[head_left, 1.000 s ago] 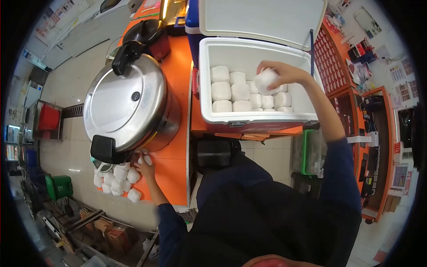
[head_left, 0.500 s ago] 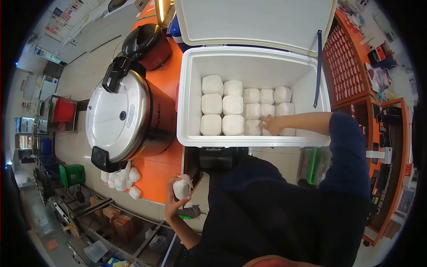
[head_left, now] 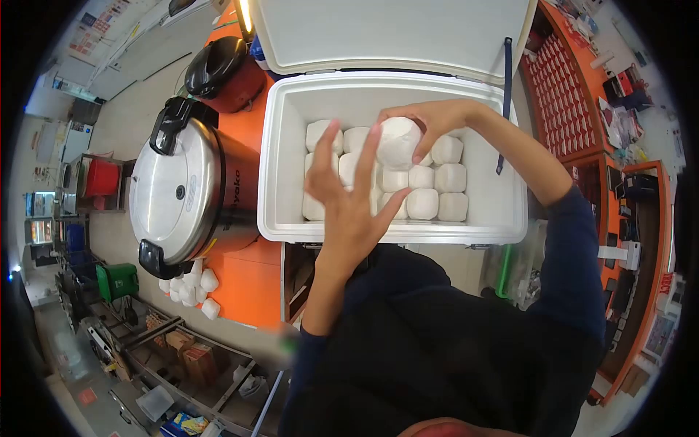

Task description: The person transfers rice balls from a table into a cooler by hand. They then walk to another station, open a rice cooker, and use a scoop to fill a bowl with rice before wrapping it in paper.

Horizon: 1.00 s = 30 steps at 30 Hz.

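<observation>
My right hand (head_left: 426,124) reaches over the white cooler box (head_left: 393,234) and grips a rounded white wrapped bundle (head_left: 400,143), about the size of a fist. To its left, my left hand (head_left: 353,204) is raised above the cooler's front wall, fingers spread, with nothing in it; it is slightly blurred. Below both hands, several similar white bundles (head_left: 451,178) sit in rows on the cooler floor. My left hand and the held bundle cover some of them. The cooler lid (head_left: 393,33) stands open at the back.
A large rice cooker (head_left: 182,189) with a silver lid stands on the orange table (head_left: 247,284) left of the cooler. Behind it is a smaller dark cooker (head_left: 222,69). More white bundles (head_left: 191,290) lie at the table's front left. Red-and-white packs (head_left: 557,95) fill a right-hand shelf.
My left hand has come up from beside the table to the cooler, without the bundle it held. My right hand has lifted from the cooler floor and now holds a bundle. The view has shifted slightly.
</observation>
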Tool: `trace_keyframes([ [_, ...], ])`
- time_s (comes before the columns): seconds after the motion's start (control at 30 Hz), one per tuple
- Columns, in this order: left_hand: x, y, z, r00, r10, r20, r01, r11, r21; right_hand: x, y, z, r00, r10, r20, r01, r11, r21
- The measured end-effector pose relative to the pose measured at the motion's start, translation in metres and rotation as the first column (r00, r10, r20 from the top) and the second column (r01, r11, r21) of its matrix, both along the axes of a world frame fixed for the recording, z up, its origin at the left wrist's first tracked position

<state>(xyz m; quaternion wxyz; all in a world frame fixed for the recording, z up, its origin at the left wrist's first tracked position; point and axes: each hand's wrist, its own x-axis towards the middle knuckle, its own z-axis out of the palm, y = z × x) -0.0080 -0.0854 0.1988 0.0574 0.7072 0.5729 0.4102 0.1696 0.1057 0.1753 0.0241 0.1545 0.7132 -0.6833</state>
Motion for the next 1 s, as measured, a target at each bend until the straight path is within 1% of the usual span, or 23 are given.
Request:
trace_keyframes([
  [0.1,-0.023,-0.023,-0.01,0.987,0.047,0.154,-0.067,0.99,0.125,0.021,0.043,-0.088,0.899,0.073,0.431,-0.133,0.985,0.11],
  [0.13,-0.034,-0.034,-0.013,0.978,0.122,0.171,-0.147,0.979,0.142,0.024,0.047,-0.122,0.9,0.074,0.43,-0.131,0.986,0.106],
  [0.2,-0.058,-0.057,-0.031,0.934,0.235,0.269,-0.286,0.943,0.17,0.027,0.047,-0.182,0.769,0.06,0.637,-0.277,0.929,0.246],
  [0.23,-0.071,-0.072,-0.038,0.933,0.245,0.264,-0.295,0.941,0.168,0.027,0.043,-0.207,0.708,0.072,0.702,-0.356,0.896,0.267],
  [0.3,-0.105,-0.106,-0.055,0.849,0.45,0.278,-0.486,0.871,0.075,0.032,0.025,-0.241,0.625,0.101,0.774,-0.471,0.84,0.271],
  [0.33,-0.123,-0.123,-0.065,0.835,0.48,0.268,-0.516,0.852,0.083,0.036,0.02,-0.252,0.589,0.11,0.801,-0.523,0.807,0.275],
  [0.4,-0.158,-0.166,-0.086,0.711,0.635,0.301,-0.65,0.758,-0.063,0.046,0.01,-0.26,0.524,0.101,0.846,-0.621,0.725,0.298],
  [0.43,-0.174,-0.185,-0.094,0.656,0.705,0.269,-0.698,0.702,-0.139,0.078,0.008,-0.3,0.56,-0.079,0.825,-0.581,0.672,0.459],
  [0.47,-0.191,-0.204,-0.102,0.585,0.777,0.233,-0.751,0.627,-0.207,0.05,-0.021,-0.239,0.508,-0.014,0.861,-0.69,0.592,0.417],
  [0.5,-0.207,-0.221,-0.114,0.53,0.814,0.239,-0.783,0.578,-0.232,0.044,-0.031,-0.23,0.402,-0.013,0.916,-0.776,0.525,0.348],
  [0.53,-0.226,-0.238,-0.133,0.472,0.844,0.254,-0.808,0.53,-0.259,0.081,-0.019,-0.291,0.51,-0.066,0.857,-0.716,0.52,0.466],
  [0.57,-0.251,-0.257,-0.162,0.414,0.877,0.245,-0.834,0.473,-0.285,0.078,-0.02,-0.288,0.476,-0.096,0.874,-0.757,0.463,0.462],
  [0.6,-0.279,-0.28,-0.198,0.368,0.897,0.247,-0.84,0.434,-0.325,0.069,-0.026,-0.27,0.451,-0.114,0.885,-0.753,0.483,0.446],
  [0.63,-0.308,-0.299,-0.232,0.345,0.918,0.194,-0.853,0.393,-0.343,0.078,-0.021,-0.282,0.548,-0.124,0.828,-0.745,0.379,0.549],
  [0.67,-0.339,-0.312,-0.261,0.339,0.929,0.148,-0.857,0.369,-0.359,0.069,-0.026,-0.273,0.488,-0.198,0.85,-0.722,0.456,0.521],
  [0.7,-0.37,-0.319,-0.288,0.247,0.968,0.037,-0.878,0.239,-0.414,0.056,-0.024,-0.256,0.418,-0.279,0.865,-0.681,0.534,0.501],
  [0.73,-0.396,-0.322,-0.303,0.165,0.983,-0.077,-0.882,0.112,-0.459,0.04,-0.025,-0.236,0.425,-0.287,0.859,-0.691,0.51,0.512],
  [0.77,-0.416,-0.317,-0.302,0.155,0.986,-0.056,-0.882,0.112,-0.457,0.026,-0.027,-0.211,0.454,-0.309,0.836,-0.668,0.503,0.549],
  [0.83,-0.441,-0.309,-0.296,0.036,0.937,-0.349,-0.875,-0.138,-0.463,0.016,-0.017,-0.179,0.472,-0.343,0.812,-0.646,0.492,0.583],
  [0.87,-0.456,-0.315,-0.31,0.047,0.94,-0.338,-0.872,-0.127,-0.473,0.017,-0.006,-0.168,0.625,-0.301,0.72,-0.454,0.61,0.649],
  [0.9,-0.474,-0.325,-0.334,0.065,0.916,-0.395,-0.829,-0.171,-0.533,0.018,0.0,-0.155,0.753,-0.289,0.591,-0.239,0.717,0.655],
  [0.93,-0.49,-0.329,-0.348,0.094,0.889,-0.449,-0.783,-0.212,-0.585,0.007,-0.013,-0.129,0.742,-0.309,0.595,-0.23,0.716,0.659],
  [1.0,-0.497,-0.339,-0.355,0.188,0.872,-0.453,-0.767,-0.158,-0.622,-0.044,-0.073,-0.052,0.886,-0.425,0.184,0.05,0.482,0.875],
])
